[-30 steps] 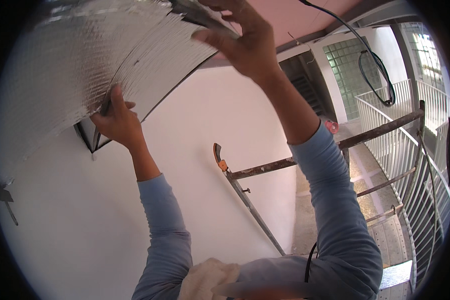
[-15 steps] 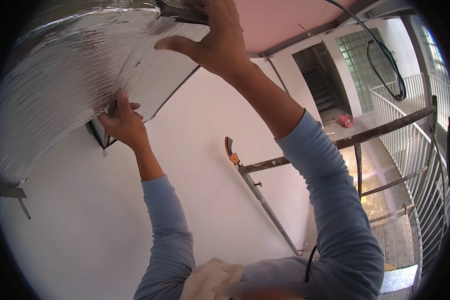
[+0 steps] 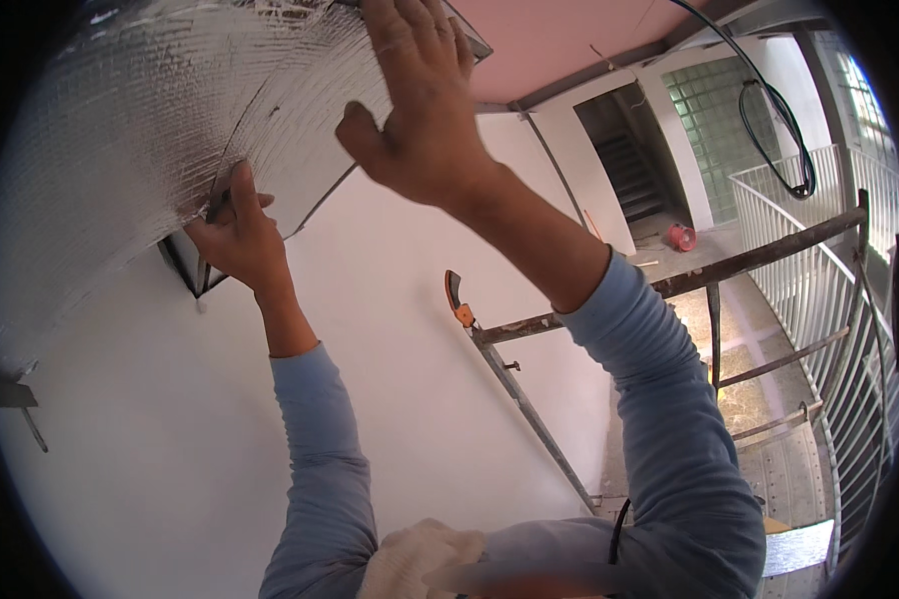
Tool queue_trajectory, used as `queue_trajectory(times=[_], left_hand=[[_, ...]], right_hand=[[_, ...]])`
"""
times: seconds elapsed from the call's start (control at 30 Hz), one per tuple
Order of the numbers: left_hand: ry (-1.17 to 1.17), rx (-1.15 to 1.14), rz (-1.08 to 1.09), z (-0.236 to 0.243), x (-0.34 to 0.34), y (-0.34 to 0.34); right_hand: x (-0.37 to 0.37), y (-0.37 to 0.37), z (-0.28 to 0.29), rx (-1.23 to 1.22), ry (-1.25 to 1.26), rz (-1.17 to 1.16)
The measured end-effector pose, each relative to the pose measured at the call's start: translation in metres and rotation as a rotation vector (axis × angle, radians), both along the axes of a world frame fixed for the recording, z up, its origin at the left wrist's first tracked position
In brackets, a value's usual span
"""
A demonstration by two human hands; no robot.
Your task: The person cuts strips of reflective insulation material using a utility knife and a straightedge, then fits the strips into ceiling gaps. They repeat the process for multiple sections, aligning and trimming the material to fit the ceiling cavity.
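A large silver foil sheet (image 3: pixel 120 150) with a wrinkled, ribbed surface spreads overhead across the upper left. My left hand (image 3: pixel 238 238) is closed at its lower edge, thumb up, where a dark seam in the foil runs down to the fingers. Something small and dark shows between thumb and fingers; its kind cannot be made out. Higher and to the right, my right hand (image 3: pixel 420 125) is open, its fingers stretched up against the foil's right edge and the thumb apart. A dark metal frame corner (image 3: pixel 195 285) juts out below the left hand.
A handsaw (image 3: pixel 457 299) with an orange part leans at the end of a rusty scaffold rail (image 3: pixel 769 255). Beyond are a white railing (image 3: pixel 799 230), a hanging black cable (image 3: pixel 799 165), a doorway (image 3: pixel 629 150) and a red reel-like object (image 3: pixel 681 238). A white wall (image 3: pixel 170 429) stands ahead.
My right hand has shifted slightly down and left, its fingers now more upright against the foil edge. The dark strip by it shows less. My left hand stays at the seam, slightly higher.
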State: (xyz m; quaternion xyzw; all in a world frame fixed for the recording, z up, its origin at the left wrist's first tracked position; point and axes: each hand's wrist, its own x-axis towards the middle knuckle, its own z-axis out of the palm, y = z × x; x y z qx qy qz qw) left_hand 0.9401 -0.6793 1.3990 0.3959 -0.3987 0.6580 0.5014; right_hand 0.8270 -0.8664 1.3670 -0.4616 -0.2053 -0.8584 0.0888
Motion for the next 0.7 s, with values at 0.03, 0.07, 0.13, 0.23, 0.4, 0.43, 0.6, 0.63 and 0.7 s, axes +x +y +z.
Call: queue_trajectory(times=[0.03, 0.07, 0.13, 0.23, 0.4, 0.43, 0.6, 0.63, 0.7], left_hand=[[-0.022, 0.007, -0.029, 0.000, 0.001, -0.001], [-0.024, -0.005, -0.033, 0.000, 0.001, -0.002], [-0.016, -0.008, -0.039, 0.000, -0.002, -0.004], [0.033, -0.005, -0.024, -0.002, -0.009, -0.003], [0.057, -0.006, -0.031, -0.003, -0.013, -0.002], [0.019, -0.004, -0.033, -0.003, -0.012, -0.002], [-0.077, -0.010, -0.116, -0.001, -0.001, -0.002], [-0.036, -0.007, -0.070, -0.001, 0.000, -0.001], [-0.055, -0.011, -0.101, 0.000, 0.000, -0.003]], right_hand=[[0.002, 0.004, -0.001, 0.007, 0.007, 0.001], [0.001, 0.006, -0.001, 0.017, 0.010, 0.006], [-0.008, 0.001, -0.003, -0.069, 0.021, 0.014], [-0.046, -0.036, -0.004, -0.401, 0.168, 0.125], [-0.089, -0.050, 0.047, -0.268, 0.035, 0.529], [-0.093, -0.047, 0.059, -0.170, -0.044, 0.457], [-0.058, -0.003, 0.107, -0.084, -0.276, 0.417], [-0.055, -0.002, 0.112, -0.069, -0.281, 0.402], [-0.052, -0.007, 0.120, -0.018, -0.310, 0.373]])
